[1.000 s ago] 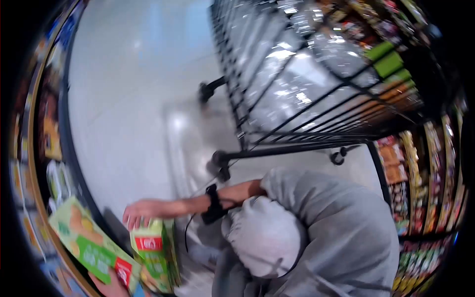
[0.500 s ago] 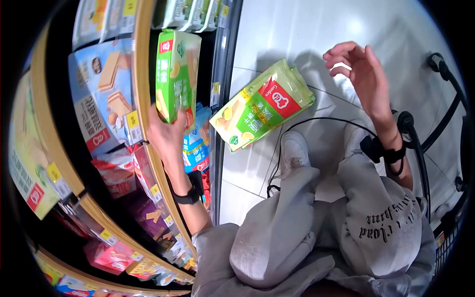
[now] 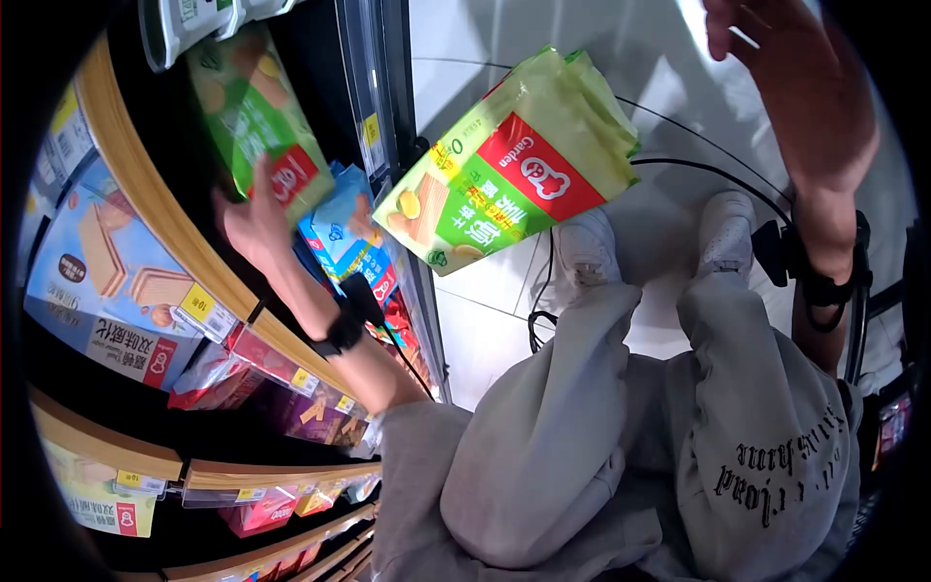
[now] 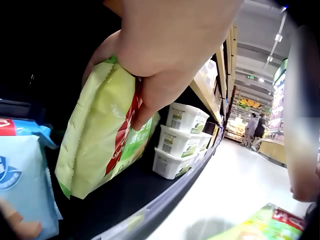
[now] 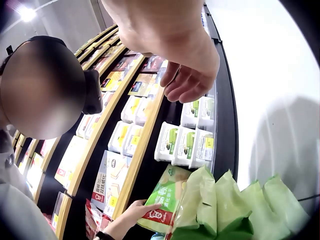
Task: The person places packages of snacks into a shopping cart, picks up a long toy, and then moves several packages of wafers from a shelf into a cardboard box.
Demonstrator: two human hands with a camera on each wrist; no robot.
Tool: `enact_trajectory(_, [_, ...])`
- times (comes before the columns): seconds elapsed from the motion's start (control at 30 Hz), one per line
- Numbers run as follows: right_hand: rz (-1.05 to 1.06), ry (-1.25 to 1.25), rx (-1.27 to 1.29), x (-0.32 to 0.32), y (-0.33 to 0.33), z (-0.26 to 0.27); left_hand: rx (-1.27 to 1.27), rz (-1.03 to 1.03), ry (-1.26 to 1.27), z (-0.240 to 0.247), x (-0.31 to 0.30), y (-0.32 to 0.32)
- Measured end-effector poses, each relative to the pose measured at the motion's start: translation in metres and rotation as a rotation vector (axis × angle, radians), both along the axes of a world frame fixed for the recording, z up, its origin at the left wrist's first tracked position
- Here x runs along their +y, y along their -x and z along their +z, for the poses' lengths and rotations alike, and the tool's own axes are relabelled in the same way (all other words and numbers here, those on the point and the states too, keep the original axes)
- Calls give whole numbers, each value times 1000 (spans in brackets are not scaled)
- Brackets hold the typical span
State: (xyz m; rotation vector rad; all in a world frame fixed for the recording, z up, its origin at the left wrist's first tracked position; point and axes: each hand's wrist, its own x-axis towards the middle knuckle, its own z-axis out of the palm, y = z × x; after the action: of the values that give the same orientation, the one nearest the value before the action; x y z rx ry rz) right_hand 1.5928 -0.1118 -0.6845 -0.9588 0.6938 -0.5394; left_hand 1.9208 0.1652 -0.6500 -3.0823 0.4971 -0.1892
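In the head view my left hand point(image 3: 257, 218) grips a green wafer biscuit packet point(image 3: 254, 112) by its red-labelled end, inside the low shelf. The left wrist view has the thumb on the front of this packet point(image 4: 102, 135) and the other fingers behind its top. A blue packet point(image 3: 339, 228) lies close beside it. My right hand point(image 3: 795, 82) is raised over the floor, holding nothing; its fingers hang loosely bent in the right wrist view. Between the hands, a group of matching green packets point(image 3: 514, 165) stands on the floor by the shelf.
White tubs point(image 4: 177, 140) are stacked farther along the same shelf. Above it, a wooden shelf edge point(image 3: 184, 228) with price tags runs past my left arm. A black cable point(image 3: 713, 170) crosses near my shoes point(image 3: 727, 233). Two people stand far down the aisle.
My left hand has carried the green packet from over the floor into the shelf, tilting it. My right hand has come off the floor packets and risen. The head view has swung toward the shelf.
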Motion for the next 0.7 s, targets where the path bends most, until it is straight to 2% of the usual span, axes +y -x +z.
enact_trajectory(0.07, [-13,4,53,-1,-3,-1,14,-96,109,-14,14,-55])
enact_trajectory(0.13, [-1,-1,43,-3,-1,-5,-63,-222,92,-22,20,-100])
enact_trajectory(0.17, [-4,-16,-1,-4,0,-12,14,-313,139,-23,26,-117])
enact_trajectory(0.2, [8,-10,-5,-5,2,-14,18,-315,134,-26,26,-128])
enact_trajectory(0.27, [52,-9,-3,-9,8,-19,47,-144,72,-39,23,-149])
enact_trajectory(0.3, [80,-9,-8,-12,10,-22,138,-112,108,-49,28,-163])
enact_trajectory(0.37, [143,-8,-22,-21,16,-28,119,-162,125,-74,57,-200])
enact_trajectory(0.43, [214,-5,-27,-30,21,-33,97,-216,150,-82,61,-210])
enact_trajectory(0.5, [275,13,-25,-33,26,-25,211,-54,244,-80,67,-219])
enact_trajectory(0.53, [303,18,-25,-37,28,-27,205,-52,251,-84,68,-223])
enact_trajectory(0.6, [343,7,-19,-41,29,-31,-2,-112,91,-88,67,-224])
enact_trajectory(0.63, [280,-14,-25,-41,29,-34,-9,-110,98,-86,66,-224])
enact_trajectory(0.7, [313,-17,0,-39,26,-33,-17,-23,66,-75,50,-200])
